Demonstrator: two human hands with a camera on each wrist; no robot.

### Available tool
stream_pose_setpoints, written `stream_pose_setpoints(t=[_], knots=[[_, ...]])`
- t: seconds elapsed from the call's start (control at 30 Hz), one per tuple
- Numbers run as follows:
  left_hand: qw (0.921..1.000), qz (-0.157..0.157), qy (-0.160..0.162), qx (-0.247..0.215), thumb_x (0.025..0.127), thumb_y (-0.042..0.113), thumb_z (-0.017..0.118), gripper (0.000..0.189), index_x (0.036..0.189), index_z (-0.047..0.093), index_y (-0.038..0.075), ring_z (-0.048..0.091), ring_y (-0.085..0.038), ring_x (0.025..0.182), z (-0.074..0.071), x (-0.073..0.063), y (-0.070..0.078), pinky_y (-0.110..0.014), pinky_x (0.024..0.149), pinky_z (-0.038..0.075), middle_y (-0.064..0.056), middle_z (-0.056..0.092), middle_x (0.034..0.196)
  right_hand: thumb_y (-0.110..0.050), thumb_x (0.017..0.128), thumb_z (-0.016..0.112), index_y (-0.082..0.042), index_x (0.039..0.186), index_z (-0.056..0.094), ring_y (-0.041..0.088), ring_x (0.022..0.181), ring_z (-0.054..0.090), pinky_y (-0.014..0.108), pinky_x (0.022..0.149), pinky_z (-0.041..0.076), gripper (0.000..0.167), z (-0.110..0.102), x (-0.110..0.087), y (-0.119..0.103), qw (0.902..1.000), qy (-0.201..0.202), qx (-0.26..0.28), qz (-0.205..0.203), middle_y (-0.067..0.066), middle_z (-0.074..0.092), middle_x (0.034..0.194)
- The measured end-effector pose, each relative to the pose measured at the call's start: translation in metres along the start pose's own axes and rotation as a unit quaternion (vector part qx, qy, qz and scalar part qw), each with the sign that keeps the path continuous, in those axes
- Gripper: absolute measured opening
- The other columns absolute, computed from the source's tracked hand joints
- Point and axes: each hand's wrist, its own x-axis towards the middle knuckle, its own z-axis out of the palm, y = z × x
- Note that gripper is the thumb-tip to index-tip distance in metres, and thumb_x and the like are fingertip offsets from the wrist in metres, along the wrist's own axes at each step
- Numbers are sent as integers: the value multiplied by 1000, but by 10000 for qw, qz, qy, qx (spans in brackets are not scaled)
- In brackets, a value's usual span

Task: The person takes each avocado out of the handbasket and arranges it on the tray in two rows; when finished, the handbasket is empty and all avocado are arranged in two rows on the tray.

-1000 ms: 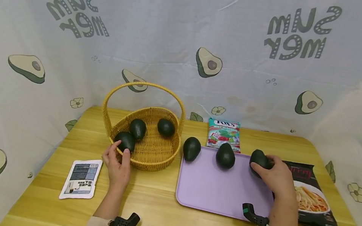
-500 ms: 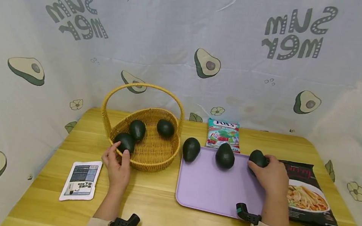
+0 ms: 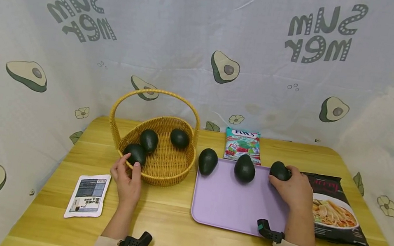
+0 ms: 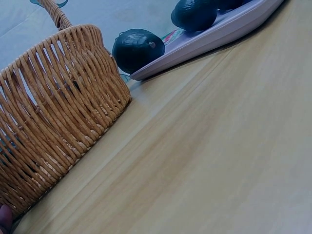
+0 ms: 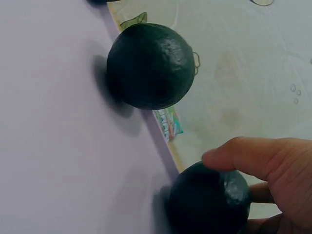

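My left hand [image 3: 127,182] reaches over the front-left rim of the yellow wicker basket [image 3: 163,180], thumb and fingertips around the near end of a dark green avocado [image 3: 136,154] lying inside. In the left wrist view, a bit of the hand [image 4: 5,218] shows low beside the basket's woven wall [image 4: 63,112]. Two more avocados lie in the basket, one touching [image 3: 148,140] and one at the right [image 3: 180,138]. At the back right of the lilac tray [image 3: 238,207], my right hand [image 3: 296,190] grips another avocado [image 5: 209,200], thumb on top, fingers behind.
Two avocados stand along the tray's back edge, one at its left corner [image 3: 208,162] and one mid-edge [image 3: 245,169]. A candy bag [image 3: 242,146] lies behind the tray, a black noodle packet [image 3: 336,216] right of it, a white pouch [image 3: 87,196] left of the basket.
My right hand has shifted slightly left with its avocado over the tray's back right corner, then stayed nearly still. The left hand has not moved.
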Motion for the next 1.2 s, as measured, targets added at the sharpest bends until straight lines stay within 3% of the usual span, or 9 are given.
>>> stream_pose_setpoints(t=[0.07,0.17,0.27,0.43,0.83,1.2], knots=[[10000,8,3,-7,103,16,58,41,143,51,16,48,-31,124,0,0,0,-15,89,38,-9,26,144,-41,92,68,6,150,37,60,122,47,68,94,42,81,-1,0,0,9999,-89,-6,-53,44,44,137],[10000,-18,17,-1,104,13,56,40,143,50,10,47,-32,123,1,-4,15,-15,88,38,-12,26,143,-37,92,68,7,151,36,60,122,46,69,94,42,80,-2,-1,-1,9999,-118,4,-83,44,43,137],[10000,-33,51,23,104,11,55,40,143,49,7,47,-34,123,1,-5,17,-16,89,37,-14,26,143,-37,93,67,7,151,36,59,123,46,68,94,42,80,-2,-1,-1,9999,-68,-8,-88,44,43,137],[9999,-46,61,115,103,14,57,41,144,51,14,48,-30,124,1,-1,1,-18,89,38,-10,26,144,-37,92,68,5,151,37,59,123,45,69,95,42,80,-2,-2,-2,10000,4,-19,-20,44,41,138],[10000,-15,-24,45,104,20,58,41,144,51,18,46,-24,120,-2,-2,-1,-20,89,39,-7,27,145,-31,93,67,4,149,41,61,121,47,70,92,43,71,-3,-3,-2,9999,131,-12,-107,44,40,137],[10000,-48,-80,24,104,21,56,41,144,50,16,46,-24,119,-1,-1,-2,-21,90,40,-7,26,145,-39,95,66,-1,155,36,62,129,40,73,99,39,77,-15,-10,-16,9997,205,101,-74,43,34,148]])
